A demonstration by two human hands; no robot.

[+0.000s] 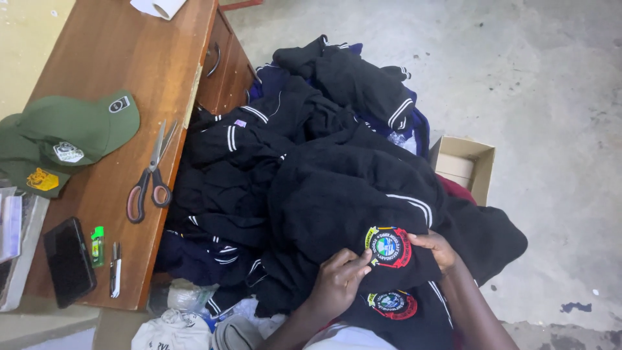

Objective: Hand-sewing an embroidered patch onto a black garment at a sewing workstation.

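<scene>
A grey floor (531,84) holds a big pile of black sweaters (311,168) beside a wooden counter (123,58). Near the pile's front, the left hand (338,280) and right hand (435,249) pinch a round badge (389,247) on the top sweater.

- The second badge (392,304) is half tucked under the black sweater (350,194).
- The white roll (159,6) on the desk (123,52) is cut off by the top edge.
- The cardboard box (463,165) is partly behind the clothes.
- The papers (10,227) run off the left edge.
</scene>
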